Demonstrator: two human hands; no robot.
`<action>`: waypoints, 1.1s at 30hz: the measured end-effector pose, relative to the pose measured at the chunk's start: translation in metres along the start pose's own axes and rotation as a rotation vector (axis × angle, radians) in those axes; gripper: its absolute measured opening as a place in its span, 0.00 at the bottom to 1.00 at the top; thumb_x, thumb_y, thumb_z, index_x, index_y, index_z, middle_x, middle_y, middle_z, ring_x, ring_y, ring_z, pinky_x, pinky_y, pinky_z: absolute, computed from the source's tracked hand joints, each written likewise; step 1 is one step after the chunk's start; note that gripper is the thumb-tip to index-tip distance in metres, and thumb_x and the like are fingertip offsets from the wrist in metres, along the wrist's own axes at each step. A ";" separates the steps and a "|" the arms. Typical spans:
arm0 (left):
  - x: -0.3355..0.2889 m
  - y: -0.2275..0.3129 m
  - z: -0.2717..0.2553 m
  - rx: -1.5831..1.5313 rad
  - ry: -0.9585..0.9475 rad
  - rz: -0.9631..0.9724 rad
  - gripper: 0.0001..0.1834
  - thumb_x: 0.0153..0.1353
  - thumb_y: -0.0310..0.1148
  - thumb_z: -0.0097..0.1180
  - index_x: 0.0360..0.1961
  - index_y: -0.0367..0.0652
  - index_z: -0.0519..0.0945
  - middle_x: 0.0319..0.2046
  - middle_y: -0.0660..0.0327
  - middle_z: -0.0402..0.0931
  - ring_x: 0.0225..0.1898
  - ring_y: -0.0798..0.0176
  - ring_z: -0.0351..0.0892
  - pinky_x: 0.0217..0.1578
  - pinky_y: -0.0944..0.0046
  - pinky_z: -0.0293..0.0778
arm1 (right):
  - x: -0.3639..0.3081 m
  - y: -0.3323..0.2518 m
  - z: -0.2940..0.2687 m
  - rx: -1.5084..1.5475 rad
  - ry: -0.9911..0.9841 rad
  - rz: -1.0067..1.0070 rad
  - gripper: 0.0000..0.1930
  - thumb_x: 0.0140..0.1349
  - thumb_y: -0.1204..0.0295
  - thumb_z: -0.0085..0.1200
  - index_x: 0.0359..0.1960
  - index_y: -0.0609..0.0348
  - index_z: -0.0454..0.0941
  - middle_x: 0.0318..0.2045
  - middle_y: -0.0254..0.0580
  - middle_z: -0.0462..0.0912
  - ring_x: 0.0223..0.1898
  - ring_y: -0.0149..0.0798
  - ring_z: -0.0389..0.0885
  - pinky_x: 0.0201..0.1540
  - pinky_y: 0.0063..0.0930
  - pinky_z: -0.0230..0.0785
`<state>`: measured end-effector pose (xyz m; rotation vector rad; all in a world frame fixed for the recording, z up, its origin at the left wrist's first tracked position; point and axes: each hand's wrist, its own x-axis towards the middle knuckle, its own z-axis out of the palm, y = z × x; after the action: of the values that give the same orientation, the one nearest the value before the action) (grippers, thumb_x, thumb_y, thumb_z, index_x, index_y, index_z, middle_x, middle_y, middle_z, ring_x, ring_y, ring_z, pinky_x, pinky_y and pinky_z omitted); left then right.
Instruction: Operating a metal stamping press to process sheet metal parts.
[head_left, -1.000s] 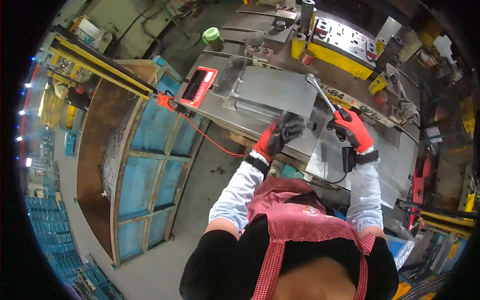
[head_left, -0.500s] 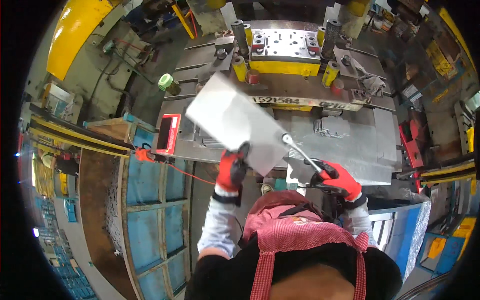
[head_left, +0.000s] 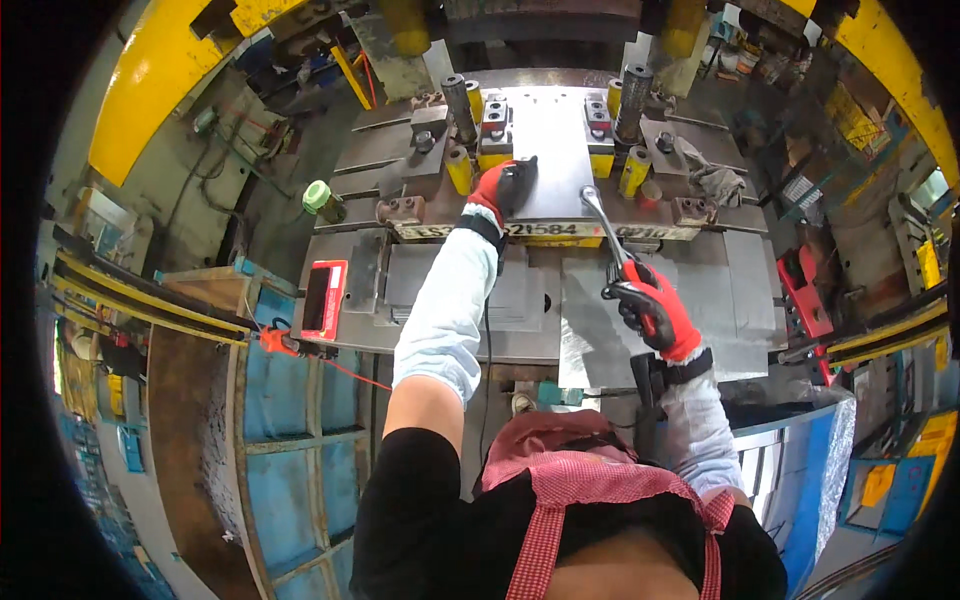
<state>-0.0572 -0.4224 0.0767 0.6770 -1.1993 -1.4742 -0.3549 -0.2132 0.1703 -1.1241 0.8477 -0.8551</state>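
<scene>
Out over the press die, a rectangular metal sheet [head_left: 552,150] lies on top of the die block, its near edge overhanging the front. My left hand [head_left: 508,188], in a red and black glove, is closed on the sheet's left edge near the front corner. My right hand [head_left: 655,308], gloved the same way, grips the handle of a slim metal rod tool with a round head [head_left: 606,225]. That round head rests at the sheet's right edge near its front corner; whether it sticks to the sheet I cannot tell.
Yellow posts [head_left: 634,170] and dark guide pillars [head_left: 634,103] flank the sheet. Flat metal sheets [head_left: 690,300] lie on the near table at right, with a stack [head_left: 515,290] at left. A red-framed panel [head_left: 324,300] and a green-capped bottle [head_left: 318,197] are further left.
Both hands have moved forward, carrying the sheet from above the near table onto the die. The sheet has turned from slanted to nearly straight.
</scene>
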 end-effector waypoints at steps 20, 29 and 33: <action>-0.077 0.026 0.141 -0.563 0.415 -0.030 0.18 0.59 0.38 0.41 0.43 0.33 0.68 0.32 0.49 0.75 0.29 0.52 0.78 0.30 0.57 0.77 | -0.035 -0.001 -0.022 0.197 0.135 0.000 0.13 0.54 0.70 0.50 0.42 0.57 0.69 0.18 0.30 0.69 0.14 0.23 0.64 0.16 0.17 0.55; -0.077 0.034 0.153 -0.457 0.503 -0.030 0.16 0.59 0.36 0.39 0.43 0.37 0.70 0.31 0.53 0.76 0.26 0.56 0.78 0.26 0.62 0.77 | -0.151 0.105 -0.101 -0.051 0.525 0.097 0.04 0.51 0.71 0.50 0.24 0.56 0.69 0.17 0.27 0.65 0.14 0.23 0.63 0.16 0.17 0.54; -0.072 0.027 0.140 -0.501 0.488 -0.028 0.16 0.60 0.36 0.39 0.43 0.37 0.70 0.33 0.51 0.76 0.28 0.54 0.78 0.27 0.61 0.78 | -0.169 0.130 -0.128 0.051 0.488 0.256 0.04 0.51 0.71 0.48 0.23 0.57 0.69 0.19 0.32 0.68 0.18 0.28 0.67 0.21 0.21 0.58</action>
<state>-0.1519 -0.3073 0.1353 0.6522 -0.4251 -1.4441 -0.5233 -0.0853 0.0398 -0.7463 1.3333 -0.9427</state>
